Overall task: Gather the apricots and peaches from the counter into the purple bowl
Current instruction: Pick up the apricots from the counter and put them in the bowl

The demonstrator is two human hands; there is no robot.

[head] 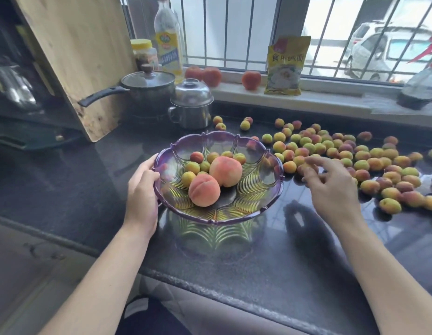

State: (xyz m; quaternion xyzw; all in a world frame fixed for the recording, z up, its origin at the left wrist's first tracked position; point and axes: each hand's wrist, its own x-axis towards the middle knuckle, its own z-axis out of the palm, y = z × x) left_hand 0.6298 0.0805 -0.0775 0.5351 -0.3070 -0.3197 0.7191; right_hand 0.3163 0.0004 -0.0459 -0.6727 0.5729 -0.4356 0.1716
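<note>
Centrally, on the dark speckled stone counter (234,274), stands the translucent purple glass bowl (256,204) with a scalloped rim and ribbed, leaf-like pattern that glints yellow. Inside it lie two large pink-orange peaches (225,171), touching each other, and about seven small yellow-green apricots with red blush (192,167) gathered behind and to the left of them.

The left hand (142,189) grasps the bowl's left rim, thumb over the edge and fingers curled beneath. The right hand (331,187) hovers just right of the bowl, its fingers loosely bent and spread, the fingertips (309,174) at the nearest loose apricots; whether it pinches one cannot be told.

To the right, dozens of loose apricots (369,165) are scattered across the counter, too many and too crowded to count exactly. Three more reddish peaches (251,79) sit on the pale window sill (331,95), two together and one apart, beside a yellow printed packet (286,66). Behind the bowl are one lidded steel mug (190,107), one dark saucepan with glass lid (147,89), one tall oil bottle (167,42), one yellow-capped jar (143,53), and a leaning wooden board (77,56).
</note>
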